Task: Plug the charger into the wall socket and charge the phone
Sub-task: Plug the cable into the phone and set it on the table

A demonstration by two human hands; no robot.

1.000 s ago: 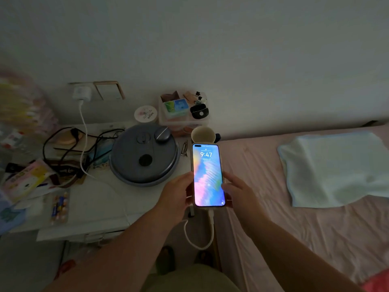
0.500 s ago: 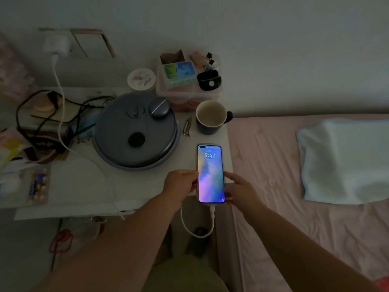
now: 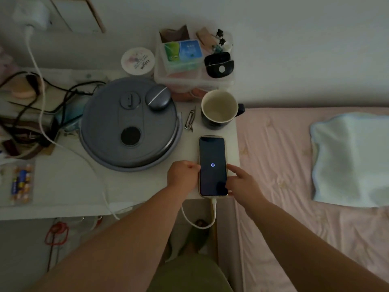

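Note:
The phone [image 3: 212, 157] lies flat at the right front corner of the white table [image 3: 69, 182], its screen dark except for a small round blue icon. My left hand [image 3: 182, 174] pinches its left edge and my right hand [image 3: 240, 182] holds its right edge near the bottom. A white cable [image 3: 195, 223] is plugged into the phone's bottom and loops below the table edge. The cable runs up across the table to the white charger [image 3: 31, 14], which sits in the wall socket at the top left.
A round grey lidded device [image 3: 130, 127] fills the table's middle, with a mug [image 3: 219, 108], a hair clip [image 3: 190, 120] and a box of small items [image 3: 193, 57] behind the phone. Black cables [image 3: 31, 114] tangle at the left. A pink bed [image 3: 294, 186] with a pale pillow [image 3: 351, 159] lies to the right.
The phone came down from in front of me onto the table's right front corner. Its bright lock screen went dark, leaving a small blue icon. Both hands stayed on its edges.

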